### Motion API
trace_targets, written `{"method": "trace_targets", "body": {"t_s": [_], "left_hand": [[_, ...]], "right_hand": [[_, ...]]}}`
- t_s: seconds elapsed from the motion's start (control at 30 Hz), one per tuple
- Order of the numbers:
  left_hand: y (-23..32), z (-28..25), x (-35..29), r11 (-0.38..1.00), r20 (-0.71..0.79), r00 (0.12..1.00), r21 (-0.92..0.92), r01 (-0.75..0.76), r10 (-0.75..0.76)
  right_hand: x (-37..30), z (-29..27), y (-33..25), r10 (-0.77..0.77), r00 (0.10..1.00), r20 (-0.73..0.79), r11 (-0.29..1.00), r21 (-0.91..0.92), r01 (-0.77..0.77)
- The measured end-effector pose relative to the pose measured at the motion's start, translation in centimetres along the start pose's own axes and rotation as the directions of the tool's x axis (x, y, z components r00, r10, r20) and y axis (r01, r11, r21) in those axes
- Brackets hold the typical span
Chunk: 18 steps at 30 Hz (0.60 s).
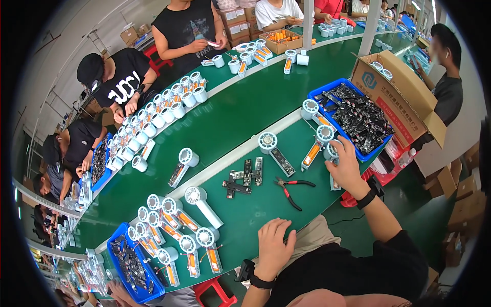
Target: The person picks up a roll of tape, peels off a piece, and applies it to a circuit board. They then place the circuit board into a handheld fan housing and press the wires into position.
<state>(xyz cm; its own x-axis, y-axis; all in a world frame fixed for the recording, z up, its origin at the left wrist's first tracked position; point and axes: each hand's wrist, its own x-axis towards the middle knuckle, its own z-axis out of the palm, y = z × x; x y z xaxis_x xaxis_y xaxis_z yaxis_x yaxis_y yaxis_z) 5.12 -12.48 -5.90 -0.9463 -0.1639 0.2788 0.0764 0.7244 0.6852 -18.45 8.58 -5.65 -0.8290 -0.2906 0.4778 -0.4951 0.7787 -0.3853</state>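
Observation:
My right hand [349,166] is closed round the head of a light-blue handheld fan body [331,152] at the right end of the green table; its handle points toward me. Just beyond stand two more fan bodies, one with an orange battery [311,154] in its open handle. My left hand [276,245] rests near the table's front edge, fingers extended and holding nothing. Between my hands lie red-handled cutting pliers [291,194], jaws apart. Left of these is a small heap of black circuit boards [244,178]. A fan body with a board in its handle [276,153] lies behind the pliers.
Blue trays of circuit boards stand at right [369,154] and lower left [156,292]. Several fan bodies [206,237] cluster at left. A pale rail [232,156] separates my table from the green belt [230,110]. A cardboard box [394,110] stands at right. Co-workers sit across.

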Motion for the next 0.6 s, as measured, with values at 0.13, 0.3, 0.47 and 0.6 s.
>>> {"method": "trace_targets", "body": {"t_s": [0.13, 0.3, 0.47, 0.6], "left_hand": [[-0.3, 0.2, -1.0, 1.0, -0.01, 1.0, -0.029, 0.011, -0.011], [-1.5, -0.5, -2.0, 0.994, -0.035, 0.997, -0.095, 0.059, -0.062], [0.8, 0.0, -2.0, 0.97, -0.171, 0.977, -0.226, 0.086, -0.127], [-0.1, -0.1, -3.0, 0.967, -0.284, 0.925, -0.109, 0.231, -0.253]], "right_hand": [[-0.1, 0.4, 0.8, 0.066, 0.997, 0.041, 0.991, 0.118, -0.071], [-2.3, -1.8, -3.4, -0.008, 0.995, -0.099, 0.972, 0.234, 0.031], [-5.0, -0.8, -12.9, -0.239, 0.958, 0.161, 0.859, 0.495, 0.131], [-5.6, 3.4, -16.8, -0.284, 0.905, 0.317, 0.805, 0.592, 0.045]]}}
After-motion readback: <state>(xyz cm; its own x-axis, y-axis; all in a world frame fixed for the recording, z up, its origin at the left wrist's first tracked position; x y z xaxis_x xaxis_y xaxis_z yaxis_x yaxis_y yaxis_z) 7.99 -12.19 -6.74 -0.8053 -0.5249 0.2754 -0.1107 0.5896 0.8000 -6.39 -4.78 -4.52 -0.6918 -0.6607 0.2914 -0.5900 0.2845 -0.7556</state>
